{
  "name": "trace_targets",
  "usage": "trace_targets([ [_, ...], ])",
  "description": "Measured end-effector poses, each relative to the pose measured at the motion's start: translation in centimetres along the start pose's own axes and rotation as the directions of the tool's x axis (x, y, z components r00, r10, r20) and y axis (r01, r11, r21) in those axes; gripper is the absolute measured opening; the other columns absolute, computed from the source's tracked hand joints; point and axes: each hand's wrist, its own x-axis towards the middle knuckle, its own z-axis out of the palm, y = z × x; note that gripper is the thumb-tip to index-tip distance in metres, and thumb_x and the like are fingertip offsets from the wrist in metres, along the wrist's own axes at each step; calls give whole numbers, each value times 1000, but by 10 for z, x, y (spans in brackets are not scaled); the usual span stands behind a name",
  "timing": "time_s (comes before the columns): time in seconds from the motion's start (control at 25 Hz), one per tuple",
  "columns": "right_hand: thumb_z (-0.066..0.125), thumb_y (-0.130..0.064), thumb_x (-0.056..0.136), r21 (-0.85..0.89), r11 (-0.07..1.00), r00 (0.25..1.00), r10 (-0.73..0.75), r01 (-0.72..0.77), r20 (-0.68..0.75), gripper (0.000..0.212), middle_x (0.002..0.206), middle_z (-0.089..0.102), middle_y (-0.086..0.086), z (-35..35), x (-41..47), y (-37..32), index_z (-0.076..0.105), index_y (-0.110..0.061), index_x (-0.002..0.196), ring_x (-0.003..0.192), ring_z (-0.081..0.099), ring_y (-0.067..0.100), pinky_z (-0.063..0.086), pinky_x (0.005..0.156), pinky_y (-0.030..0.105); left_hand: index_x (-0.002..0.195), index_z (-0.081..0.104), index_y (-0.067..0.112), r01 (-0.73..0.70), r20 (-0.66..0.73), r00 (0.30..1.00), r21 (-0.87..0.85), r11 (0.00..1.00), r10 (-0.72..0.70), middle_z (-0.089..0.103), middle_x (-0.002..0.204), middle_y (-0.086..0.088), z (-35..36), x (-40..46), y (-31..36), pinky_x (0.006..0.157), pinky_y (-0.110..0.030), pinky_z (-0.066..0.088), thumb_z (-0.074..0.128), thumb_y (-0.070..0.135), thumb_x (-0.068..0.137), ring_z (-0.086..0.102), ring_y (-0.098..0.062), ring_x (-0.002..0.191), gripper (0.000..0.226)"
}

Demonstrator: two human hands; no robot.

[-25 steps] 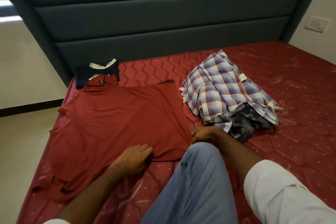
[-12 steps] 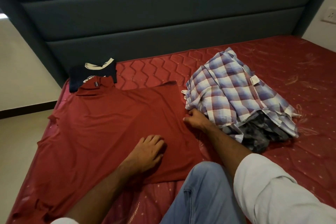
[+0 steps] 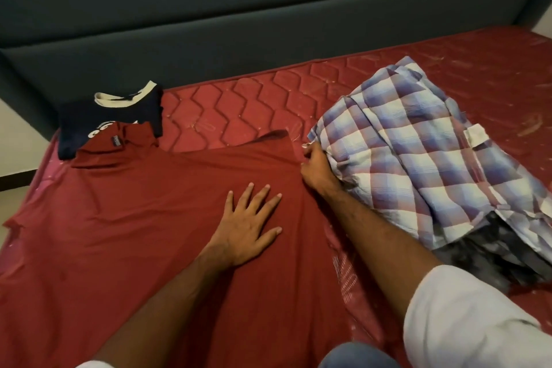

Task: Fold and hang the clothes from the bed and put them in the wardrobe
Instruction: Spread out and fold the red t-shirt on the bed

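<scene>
Crowding red shirt (image 3: 134,233), plaid shirt (image 3: 418,158), navy top (image 3: 89,128)

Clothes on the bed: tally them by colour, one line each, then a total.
Red: 1, the red T-shirt spread flat
Navy with a cream collar: 1, the navy T-shirt
Blue and white check: 1, the checked shirt
Dark grey: 1, the grey garment partly under the checked shirt
Total: 4

Maroon t-shirt (image 3: 125,218); navy top (image 3: 110,119), cream collar; blue-white checked shirt (image 3: 418,158); red quilted mattress (image 3: 254,104)
</scene>
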Motion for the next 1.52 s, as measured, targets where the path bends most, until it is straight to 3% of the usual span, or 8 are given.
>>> trace_targets([
  [0.2,68,-27,87,43,998,999,-51,50,8,54,131,60,14,11,28,-13,49,-9,135,122,56,30,44,107,41,155,35,33,27,-128,991,-21,999,-29,35,161,3,7,19,-32,110,-62,34,28,67,97,32,-26,148,68],
  [0.4,66,-4,89,25,999,981,-25,20,193,24,103,70,2,22,79,-33,75,-13,109,91,60,13,46,80,25,161,12,37,250,-32,967,-45,967,-251,11,169,2,17,45,-61,119,-68,12,12,71,92,5,-29,156,77],
  [0.56,54,1,93,-21,1000,1000,7,-6,26,31,117,74,8,36,99,-30,77,-9,112,102,66,20,43,84,15,162,15,31,205,-119,972,28,978,-201,12,170,0,20,42,-58,116,-72,14,19,64,98,5,-29,157,72],
  [0.8,57,-31,98,-485,861,986,-166,151,13,51,145,43,17,37,62,-29,47,-16,146,132,43,40,35,111,50,162,18,23,226,-43,973,-14,974,-226,20,168,-2,19,40,-52,117,-68,19,15,61,98,16,-28,155,74],
  [0.92,42,-52,99,-584,671,888,-385,457,252,65,160,34,9,47,-13,-33,37,-21,155,146,31,32,26,118,52,161,21,23,259,19,966,-25,966,-259,21,168,0,9,-12,-53,117,-67,19,16,60,97,18,-26,155,74],
  [1.04,12,-68,88,-523,563,760,-363,640,539,84,168,22,2,69,-91,-38,29,-26,160,155,18,24,14,124,49,160,27,27,309,81,948,0,951,-308,25,167,2,4,-100,-70,114,-70,23,19,62,98,23,-27,153,72],
  [1.36,13,-72,90,-359,464,547,-373,809,749,85,171,6,-2,146,-261,-90,15,-29,163,157,2,19,0,126,49,155,37,30,592,108,803,-21,806,-587,34,162,-2,-19,-345,-143,114,-61,30,18,67,92,32,-29,150,75],
  [1.52,8,-72,84,-199,415,384,-427,888,819,88,170,11,0,178,-320,-119,20,-31,161,157,5,19,2,126,51,146,45,22,818,54,549,-237,524,-834,45,150,-9,-37,-389,-164,105,-55,39,53,52,97,43,-34,136,59],
])
